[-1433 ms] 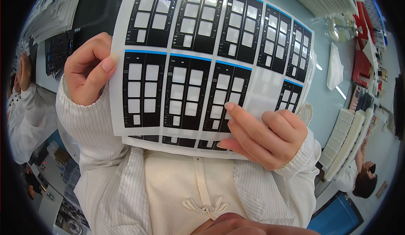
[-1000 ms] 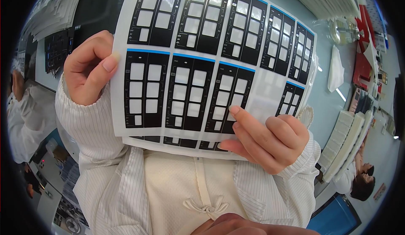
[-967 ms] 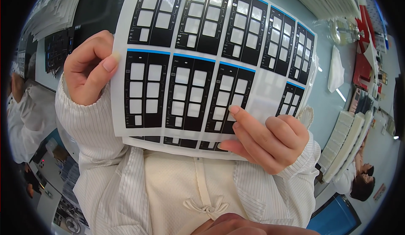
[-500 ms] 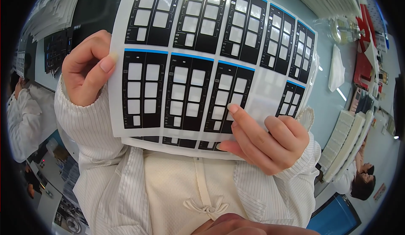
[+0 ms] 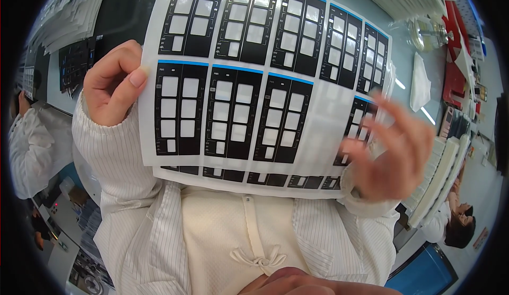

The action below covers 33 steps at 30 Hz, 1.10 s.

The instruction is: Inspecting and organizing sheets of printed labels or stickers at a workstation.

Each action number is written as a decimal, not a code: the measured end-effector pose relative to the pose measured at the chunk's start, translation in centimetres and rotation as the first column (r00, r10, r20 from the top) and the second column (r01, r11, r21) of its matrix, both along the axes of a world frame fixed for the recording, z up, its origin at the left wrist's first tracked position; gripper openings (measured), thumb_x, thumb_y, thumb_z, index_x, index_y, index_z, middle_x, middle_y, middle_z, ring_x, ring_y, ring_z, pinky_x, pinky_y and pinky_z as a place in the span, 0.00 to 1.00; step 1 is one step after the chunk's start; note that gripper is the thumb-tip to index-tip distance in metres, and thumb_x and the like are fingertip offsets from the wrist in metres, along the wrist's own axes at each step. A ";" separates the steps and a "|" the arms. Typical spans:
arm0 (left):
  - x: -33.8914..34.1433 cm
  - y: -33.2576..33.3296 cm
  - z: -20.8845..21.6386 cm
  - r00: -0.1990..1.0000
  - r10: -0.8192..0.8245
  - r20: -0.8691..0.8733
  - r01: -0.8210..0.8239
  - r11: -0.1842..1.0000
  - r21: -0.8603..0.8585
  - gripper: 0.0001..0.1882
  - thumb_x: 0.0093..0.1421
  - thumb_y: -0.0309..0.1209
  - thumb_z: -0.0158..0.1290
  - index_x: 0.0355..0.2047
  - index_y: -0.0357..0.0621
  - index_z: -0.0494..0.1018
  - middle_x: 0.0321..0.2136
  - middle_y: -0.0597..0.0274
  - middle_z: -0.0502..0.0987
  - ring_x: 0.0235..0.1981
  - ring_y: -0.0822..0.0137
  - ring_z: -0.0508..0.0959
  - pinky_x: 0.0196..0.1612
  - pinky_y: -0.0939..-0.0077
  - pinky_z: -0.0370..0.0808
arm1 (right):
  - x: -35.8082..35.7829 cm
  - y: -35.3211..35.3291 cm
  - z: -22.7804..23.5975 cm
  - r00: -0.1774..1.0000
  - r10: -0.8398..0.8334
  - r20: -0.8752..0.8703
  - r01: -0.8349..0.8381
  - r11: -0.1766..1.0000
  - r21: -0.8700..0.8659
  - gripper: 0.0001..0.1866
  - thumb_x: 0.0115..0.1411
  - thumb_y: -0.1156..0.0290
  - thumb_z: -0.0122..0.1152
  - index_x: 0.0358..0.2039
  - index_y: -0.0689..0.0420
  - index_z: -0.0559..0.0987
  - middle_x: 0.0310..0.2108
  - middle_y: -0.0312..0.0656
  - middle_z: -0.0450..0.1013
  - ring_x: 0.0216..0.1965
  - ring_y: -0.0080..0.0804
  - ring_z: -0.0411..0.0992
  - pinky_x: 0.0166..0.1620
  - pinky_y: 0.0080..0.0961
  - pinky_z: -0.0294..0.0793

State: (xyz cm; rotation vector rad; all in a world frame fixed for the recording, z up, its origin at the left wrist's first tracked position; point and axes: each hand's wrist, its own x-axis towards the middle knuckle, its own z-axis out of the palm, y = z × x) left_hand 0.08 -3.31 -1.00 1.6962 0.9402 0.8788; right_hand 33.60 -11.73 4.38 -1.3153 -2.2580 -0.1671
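Sheet (image 5: 265, 68) lies between the hands, long axis left to right; left hand (image 5: 114, 83) pinches its left edge; right hand (image 5: 395, 152), loosely spread, blurred, overlaps the right end; whether touching, I cannot tell.

A shared workroom, more workshop than home: paper piles (image 5: 71, 11) rise at the far left of the pale tabletop (image 5: 401, 67), a clear jar (image 5: 427, 34) stands toward its right edge, identical black panels fill a printed sheet (image 5: 265, 71), and co-workers (image 5: 37, 144) show on both sides.
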 end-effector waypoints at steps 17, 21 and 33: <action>9.6 -1.9 7.0 0.725 -0.200 -0.660 0.578 0.697 0.424 0.31 0.37 0.42 0.61 0.42 0.39 0.71 0.45 0.51 0.70 0.47 0.50 0.68 0.50 0.61 0.64 | 6.7 4.7 -5.8 0.682 -0.503 -0.530 0.242 0.840 -0.485 0.15 0.56 0.62 0.58 0.39 0.59 0.77 0.29 0.32 0.64 0.24 0.17 0.55 0.29 0.12 0.58; 10.6 -2.5 6.1 0.671 -0.153 -0.725 0.597 0.691 0.407 0.38 0.32 0.43 0.62 0.46 0.39 0.68 0.45 0.49 0.70 0.48 0.49 0.68 0.48 0.60 0.66 | 6.4 4.8 -5.6 0.562 -0.523 -0.641 0.191 0.836 -0.514 0.15 0.54 0.61 0.60 0.38 0.57 0.79 0.28 0.29 0.63 0.23 0.16 0.51 0.27 0.11 0.55; 10.8 -2.6 5.3 0.664 -0.108 -0.740 0.673 0.519 0.527 0.25 0.52 0.48 0.51 0.36 0.36 0.62 0.43 0.36 0.69 0.44 0.44 0.71 0.47 0.56 0.66 | 6.5 3.7 -2.8 0.603 -0.519 -0.606 0.004 0.761 -0.648 0.15 0.53 0.68 0.60 0.38 0.65 0.76 0.28 0.38 0.75 0.30 0.19 0.72 0.37 0.14 0.70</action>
